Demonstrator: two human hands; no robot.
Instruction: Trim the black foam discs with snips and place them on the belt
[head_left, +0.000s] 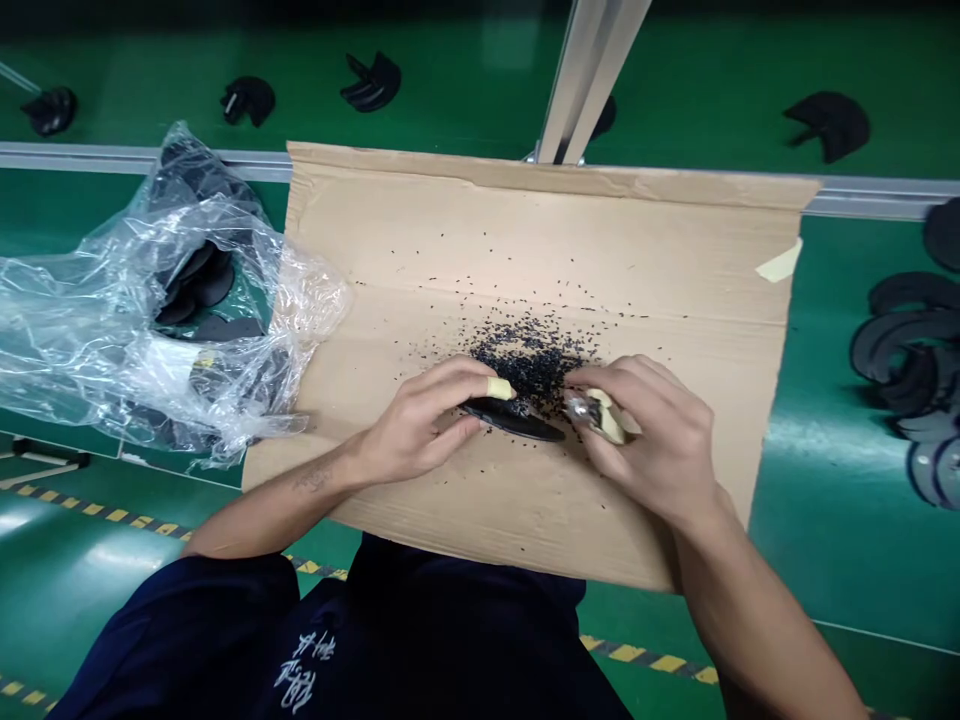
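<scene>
My left hand pinches a flat black curved part and holds it edge-down on a sheet of brown cardboard. A yellowish finger cot covers that hand's fingertip. My right hand is closed round a small metal tool, with its tip against the right end of the black part. Just behind the part lies a heap of small black shavings scattered over the cardboard.
A crumpled clear plastic bag with more black parts lies at the left. A stack of black curved parts sits at the right edge. Several single black parts lie on the green belt beyond an aluminium rail.
</scene>
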